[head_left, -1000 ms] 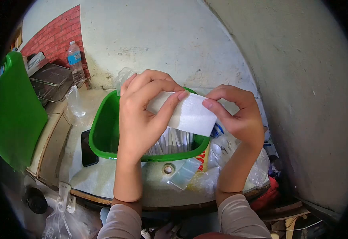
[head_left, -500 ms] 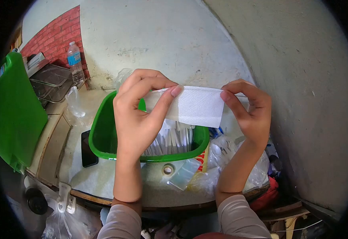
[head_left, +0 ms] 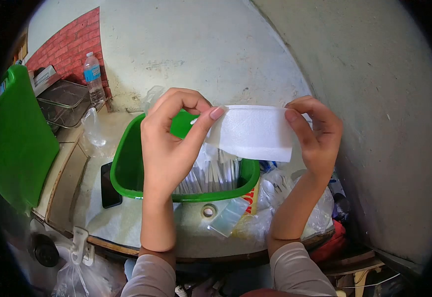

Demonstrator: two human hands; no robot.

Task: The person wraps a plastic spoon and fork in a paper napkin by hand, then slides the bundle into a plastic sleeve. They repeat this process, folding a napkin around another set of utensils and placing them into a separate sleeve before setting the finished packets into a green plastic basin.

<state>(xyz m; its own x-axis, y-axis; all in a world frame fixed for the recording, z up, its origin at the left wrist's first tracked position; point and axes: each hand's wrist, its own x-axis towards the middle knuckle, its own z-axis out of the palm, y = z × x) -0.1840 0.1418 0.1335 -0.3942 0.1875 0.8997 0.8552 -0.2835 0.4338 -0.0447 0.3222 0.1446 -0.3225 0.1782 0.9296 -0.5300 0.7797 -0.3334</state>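
A white embossed paper napkin [head_left: 256,131] is stretched between my hands above the green basin [head_left: 121,148]. My left hand [head_left: 169,141] pinches its upper left corner between thumb and fingers. At the upper right corner, my right hand [head_left: 320,136] grips it the same way. The napkin hangs flat with a folded upper edge. Below it, several slim white items in clear wrapping [head_left: 215,174] stand in the basin; their kind I cannot make out, and my left hand and the napkin partly hide them.
A phone [head_left: 110,185] lies left of the basin. In front are a tape roll [head_left: 208,211] and clear plastic sleeves [head_left: 227,218]. Plastic bags [head_left: 319,210] lie at right. A water bottle [head_left: 94,79], wire basket [head_left: 65,101] and green lid-like panel [head_left: 23,138] are at left.
The napkin shows wider between my hands now. My right hand has shifted slightly right, and my left hand has barely moved.
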